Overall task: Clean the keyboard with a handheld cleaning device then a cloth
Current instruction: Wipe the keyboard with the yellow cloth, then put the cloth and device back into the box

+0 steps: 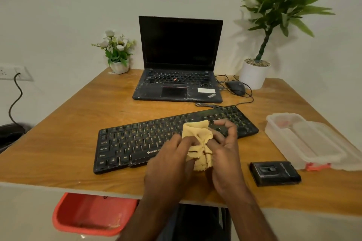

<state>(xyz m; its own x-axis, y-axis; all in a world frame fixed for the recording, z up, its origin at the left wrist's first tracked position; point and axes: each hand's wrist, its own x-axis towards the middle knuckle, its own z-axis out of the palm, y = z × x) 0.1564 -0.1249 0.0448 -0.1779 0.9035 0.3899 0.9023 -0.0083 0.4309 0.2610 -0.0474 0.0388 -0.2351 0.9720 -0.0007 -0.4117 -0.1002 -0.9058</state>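
The left hand (170, 164) and right hand (225, 155) are bare, as are both forearms.

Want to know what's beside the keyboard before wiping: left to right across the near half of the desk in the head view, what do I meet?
Keyboard → black handheld device → clear plastic container. The cloth, gripped by the left hand and right hand, overlaps the keyboard, so it is left out.

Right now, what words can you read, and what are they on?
"ZEBRON": keyboard, the rest hidden by the left hand.
"Ctrl", "Alt": its keys.
"ThinkPad": laptop.
Too blurred: laptop's white sticker, black device lettering.
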